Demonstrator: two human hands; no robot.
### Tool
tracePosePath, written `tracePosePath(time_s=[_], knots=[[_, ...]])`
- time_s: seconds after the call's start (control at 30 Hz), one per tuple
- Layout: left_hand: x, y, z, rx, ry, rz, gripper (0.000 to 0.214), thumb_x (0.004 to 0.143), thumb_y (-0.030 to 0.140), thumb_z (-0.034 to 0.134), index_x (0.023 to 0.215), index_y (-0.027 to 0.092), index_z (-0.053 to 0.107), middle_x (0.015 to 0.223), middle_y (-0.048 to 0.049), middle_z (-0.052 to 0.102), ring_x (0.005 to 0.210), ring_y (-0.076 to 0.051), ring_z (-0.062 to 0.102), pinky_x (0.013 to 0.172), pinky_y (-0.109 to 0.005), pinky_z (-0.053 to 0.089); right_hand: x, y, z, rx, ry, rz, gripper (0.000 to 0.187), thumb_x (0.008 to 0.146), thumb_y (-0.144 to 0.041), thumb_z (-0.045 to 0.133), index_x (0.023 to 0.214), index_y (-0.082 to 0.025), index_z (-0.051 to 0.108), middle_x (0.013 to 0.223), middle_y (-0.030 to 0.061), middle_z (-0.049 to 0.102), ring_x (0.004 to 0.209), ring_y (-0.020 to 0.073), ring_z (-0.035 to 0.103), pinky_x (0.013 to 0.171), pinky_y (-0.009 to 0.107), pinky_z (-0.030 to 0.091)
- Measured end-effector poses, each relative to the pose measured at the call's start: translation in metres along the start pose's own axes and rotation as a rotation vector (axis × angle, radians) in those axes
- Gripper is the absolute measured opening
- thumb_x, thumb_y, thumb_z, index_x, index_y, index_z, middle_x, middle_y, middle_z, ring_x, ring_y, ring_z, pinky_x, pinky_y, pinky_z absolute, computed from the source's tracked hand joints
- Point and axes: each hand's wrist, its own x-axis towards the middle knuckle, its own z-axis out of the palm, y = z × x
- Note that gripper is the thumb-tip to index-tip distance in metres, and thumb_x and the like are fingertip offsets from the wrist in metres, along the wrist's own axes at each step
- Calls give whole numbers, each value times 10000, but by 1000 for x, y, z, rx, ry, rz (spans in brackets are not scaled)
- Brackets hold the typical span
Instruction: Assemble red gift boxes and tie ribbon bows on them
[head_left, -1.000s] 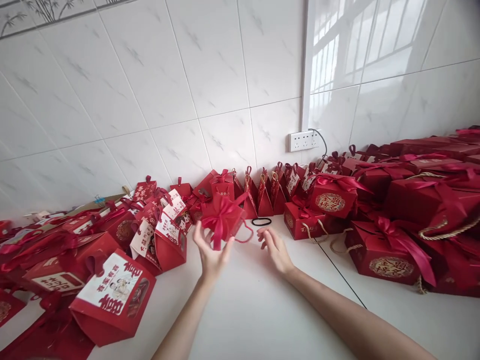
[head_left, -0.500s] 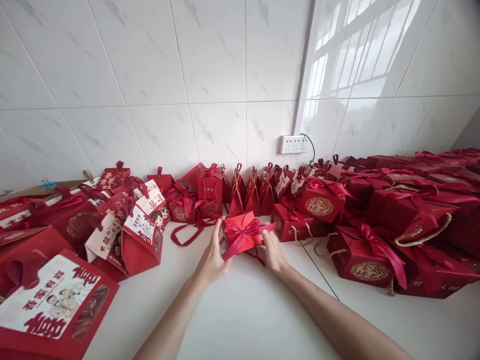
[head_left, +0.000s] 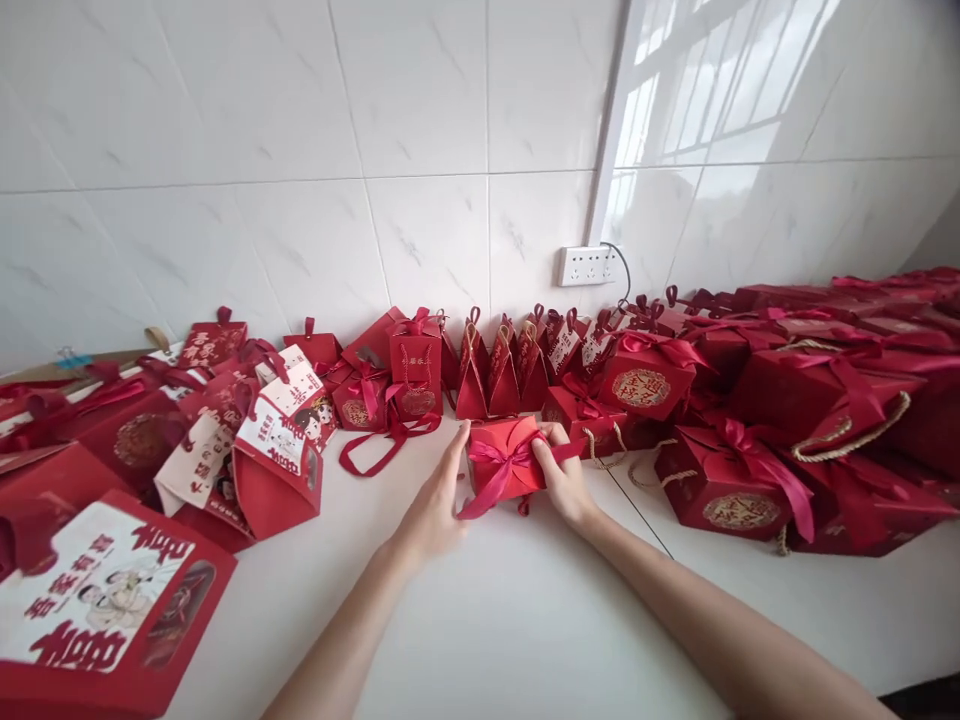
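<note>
A small red gift box (head_left: 487, 440) with a pink ribbon bow (head_left: 511, 460) on its top is in front of me at the middle. My right hand (head_left: 564, 480) grips its right side, the thumb lying on top by the bow and the other fingers behind. Along the left side of the box is my left hand (head_left: 435, 505), its fingers stretched out and pointing away from me. One ribbon tail reaches toward the left thumb. Whether the left fingertips touch the box is hard to tell.
Red triangular boxes (head_left: 502, 370) stand in a row by the tiled wall. Ribboned boxes (head_left: 724, 490) with gold cords are piled at right. On the left lie house-shaped boxes (head_left: 281, 470) with white printed fronts. A power socket (head_left: 589, 266) is on the wall.
The gift box has shifted slightly right with my right hand, whose thumb now lies farther over its top. My left hand's fingers have straightened beside it. The view has tilted down a little.
</note>
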Motion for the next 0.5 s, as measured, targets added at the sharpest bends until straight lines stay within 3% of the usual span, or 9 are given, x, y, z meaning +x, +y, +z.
tracePosePath(time_s=[0.1, 0.17, 0.23, 0.37, 0.5], knots=[[2, -5, -4, 49, 68, 11, 938, 602, -27, 452, 1452, 301, 229, 1457, -75, 350, 1284, -269, 434, 843, -304, 553, 5, -1, -2, -1, 17, -4, 213, 880, -425, 425, 822, -221, 434, 906, 47, 547, 883, 199, 531, 834, 350, 419], [4, -7, -4, 47, 173, -27, 801, 614, -21, 446, 1355, 283, 435, 1277, -91, 500, 1017, -220, 605, 646, -252, 554, 6, -3, -2, -6, 11, -13, 194, 873, -403, 446, 799, -224, 432, 901, 46, 549, 882, 202, 533, 836, 361, 419], [6, -4, -3, -8, 270, -70, 614, 675, 33, 472, 1242, 252, 557, 1137, -84, 558, 833, -171, 624, 574, -235, 517, 6, -6, -1, -12, -3, -28, 182, 861, -379, 469, 770, -227, 425, 899, 45, 546, 888, 206, 528, 843, 368, 417], [10, 12, 1, -223, 399, -261, 281, 832, 298, 500, 1073, 201, 609, 983, -67, 630, 906, -190, 616, 729, -278, 506, 5, -10, -1, -67, -27, -113, 170, 861, -338, 468, 747, -233, 399, 907, 51, 528, 897, 211, 516, 835, 375, 430], [13, 23, 0, -312, 394, -390, 404, 817, 577, 465, 729, 186, 516, 677, -11, 574, 657, -150, 572, 604, -252, 464, 5, -11, -3, -116, -34, -192, 181, 872, -317, 459, 735, -235, 374, 942, 63, 517, 917, 211, 512, 822, 378, 451]])
